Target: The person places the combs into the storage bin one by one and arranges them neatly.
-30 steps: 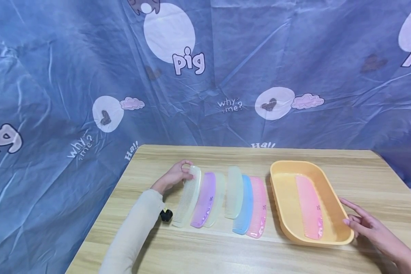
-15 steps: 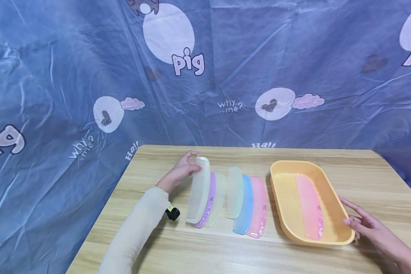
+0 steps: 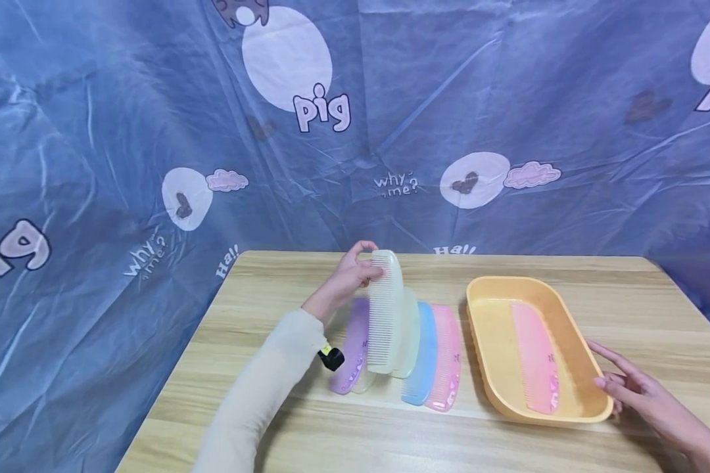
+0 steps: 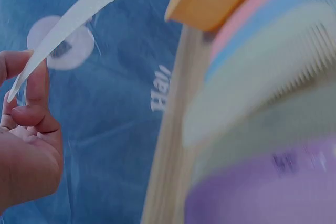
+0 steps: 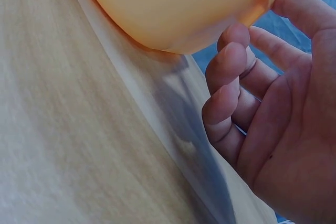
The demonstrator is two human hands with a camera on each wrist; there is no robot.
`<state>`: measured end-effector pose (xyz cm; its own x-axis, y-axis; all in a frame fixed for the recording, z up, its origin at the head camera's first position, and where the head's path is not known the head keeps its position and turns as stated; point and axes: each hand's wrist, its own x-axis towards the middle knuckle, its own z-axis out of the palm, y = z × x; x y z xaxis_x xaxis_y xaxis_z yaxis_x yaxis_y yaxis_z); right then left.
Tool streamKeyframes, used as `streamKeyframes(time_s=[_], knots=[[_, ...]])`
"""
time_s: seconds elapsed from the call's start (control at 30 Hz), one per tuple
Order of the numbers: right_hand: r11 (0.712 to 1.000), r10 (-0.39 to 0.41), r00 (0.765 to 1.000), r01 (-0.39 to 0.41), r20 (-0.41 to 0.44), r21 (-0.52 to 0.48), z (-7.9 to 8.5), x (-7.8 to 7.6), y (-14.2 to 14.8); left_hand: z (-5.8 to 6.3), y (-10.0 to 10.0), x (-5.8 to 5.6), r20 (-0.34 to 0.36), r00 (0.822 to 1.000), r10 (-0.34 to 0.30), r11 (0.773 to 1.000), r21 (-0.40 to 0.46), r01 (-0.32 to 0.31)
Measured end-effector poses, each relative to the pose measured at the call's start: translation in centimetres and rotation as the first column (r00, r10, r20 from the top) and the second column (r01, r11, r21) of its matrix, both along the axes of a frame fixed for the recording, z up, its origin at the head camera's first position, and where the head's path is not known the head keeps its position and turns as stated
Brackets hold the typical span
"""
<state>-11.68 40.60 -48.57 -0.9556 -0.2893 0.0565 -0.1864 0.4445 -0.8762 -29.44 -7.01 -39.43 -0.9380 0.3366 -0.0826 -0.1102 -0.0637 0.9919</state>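
My left hand (image 3: pixel 355 276) pinches the top end of a pale whitish-green comb (image 3: pixel 383 322), held raised above the row of combs, teeth to the left. Beneath it lie a purple comb (image 3: pixel 355 355), a mostly hidden pale yellow comb (image 3: pixel 363 382), and a pale green comb (image 3: pixel 412 335). A blue comb (image 3: pixel 424 361) and a pink comb (image 3: pixel 446 361) overlap at the row's right. My right hand (image 3: pixel 639 394) grips the right wall of an orange tray (image 3: pixel 482 341), thumb at the rim. Another pink comb (image 3: pixel 535 358) lies in the tray.
The wooden table (image 3: pixel 331 433) ends at a blue printed cloth (image 3: pixel 390 131) behind. A black wrist camera (image 3: pixel 332 359) hangs under the left sleeve, close over the purple comb. The tray stands to the right of the comb row.
My left hand has lifted the whitish-green comb from the left end of the row and carried it rightward, past the purple comb. The right hand and the tray have stayed put.
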Motion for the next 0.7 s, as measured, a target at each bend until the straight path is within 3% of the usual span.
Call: streamKeyframes(time_s=[0.37,0.7], knots=[[1.0,-0.016,0.999,0.015,0.028,0.013,-0.3,0.2,0.1,1.3,4.7,0.1,0.0,1.0,-0.02,0.997,0.075,0.02],[1.0,-0.015,0.995,0.012,0.095,0.028,0.1,0.0,0.2,1.4,7.8,0.6,0.053,0.998,-0.045,0.995,0.093,0.04]])
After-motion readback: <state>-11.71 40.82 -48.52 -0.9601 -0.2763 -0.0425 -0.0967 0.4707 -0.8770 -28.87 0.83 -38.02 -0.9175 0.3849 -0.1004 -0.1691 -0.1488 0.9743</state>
